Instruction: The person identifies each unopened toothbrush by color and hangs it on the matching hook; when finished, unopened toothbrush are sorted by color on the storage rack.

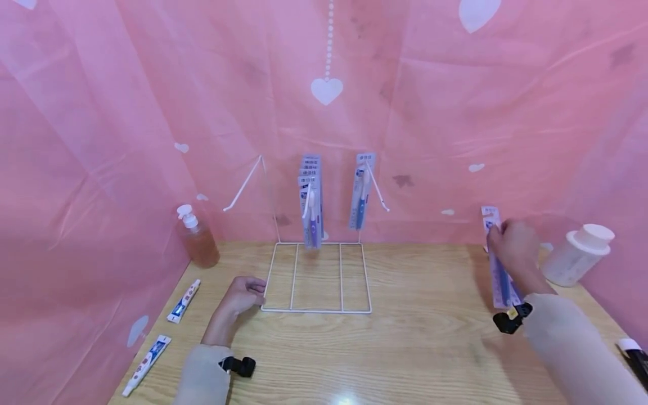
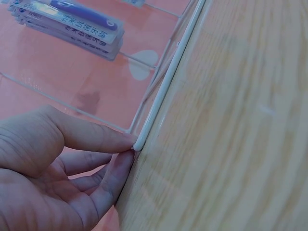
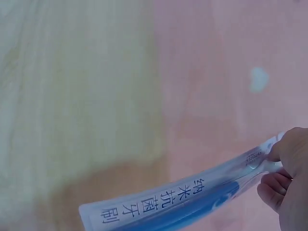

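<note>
Overhead, wooden table (image 1: 430, 337), pink curtain (image 1: 101, 140); left hand (image 1: 242, 295) fingers relaxed at wire rack (image 1: 316, 309); right hand (image 1: 513, 244) pinches toothbrush pack (image 1: 498, 281).

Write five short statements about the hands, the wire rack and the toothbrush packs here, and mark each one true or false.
1. The right hand holds a toothbrush pack. True.
2. The left hand lifts a toothpaste tube. False: its fingertips touch the corner of the white wire rack; both toothpaste tubes lie on the table to its left.
3. The rack's left hook carries several packs. False: it is bare.
4. The middle hook carries a stack of packs. True.
5. The pump bottle stands at the table's right side. False: it stands at the left; a white-capped jar stands at the right.
</note>
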Tool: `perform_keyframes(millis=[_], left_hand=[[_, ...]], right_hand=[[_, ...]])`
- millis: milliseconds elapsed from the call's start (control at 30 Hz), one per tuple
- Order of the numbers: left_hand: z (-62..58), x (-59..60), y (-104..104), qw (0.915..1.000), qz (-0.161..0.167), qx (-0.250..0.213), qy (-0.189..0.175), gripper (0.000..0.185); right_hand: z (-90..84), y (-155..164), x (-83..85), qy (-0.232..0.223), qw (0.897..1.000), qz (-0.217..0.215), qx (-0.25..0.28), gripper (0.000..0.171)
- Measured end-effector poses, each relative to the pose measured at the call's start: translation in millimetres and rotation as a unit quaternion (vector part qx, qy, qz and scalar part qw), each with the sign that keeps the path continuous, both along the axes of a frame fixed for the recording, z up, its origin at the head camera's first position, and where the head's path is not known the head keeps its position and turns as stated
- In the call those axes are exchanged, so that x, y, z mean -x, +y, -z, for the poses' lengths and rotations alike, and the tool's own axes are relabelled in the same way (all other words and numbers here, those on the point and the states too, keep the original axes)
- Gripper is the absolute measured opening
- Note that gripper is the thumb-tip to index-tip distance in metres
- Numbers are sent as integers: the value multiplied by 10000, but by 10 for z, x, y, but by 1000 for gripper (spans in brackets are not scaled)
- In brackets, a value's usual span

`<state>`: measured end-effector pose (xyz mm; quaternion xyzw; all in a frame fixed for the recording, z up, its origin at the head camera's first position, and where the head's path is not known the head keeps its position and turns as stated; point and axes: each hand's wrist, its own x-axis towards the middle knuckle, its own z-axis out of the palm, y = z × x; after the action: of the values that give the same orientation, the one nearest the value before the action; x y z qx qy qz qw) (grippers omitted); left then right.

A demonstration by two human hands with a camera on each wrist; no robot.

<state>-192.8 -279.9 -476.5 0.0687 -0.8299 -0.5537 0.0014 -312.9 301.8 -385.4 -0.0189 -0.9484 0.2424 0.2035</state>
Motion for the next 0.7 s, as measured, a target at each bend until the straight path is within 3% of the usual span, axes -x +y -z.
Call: perform_keyframes(millis=[267, 700], left_hand=[[12, 12, -27, 10000, 54, -45, 46, 41], [7, -3, -14, 10000, -4, 67, -47, 40]], right_hand=[[-404, -211, -68, 492, 9984, -141, 253, 39], [-710, -551, -372, 849, 9955, -293, 292, 43]])
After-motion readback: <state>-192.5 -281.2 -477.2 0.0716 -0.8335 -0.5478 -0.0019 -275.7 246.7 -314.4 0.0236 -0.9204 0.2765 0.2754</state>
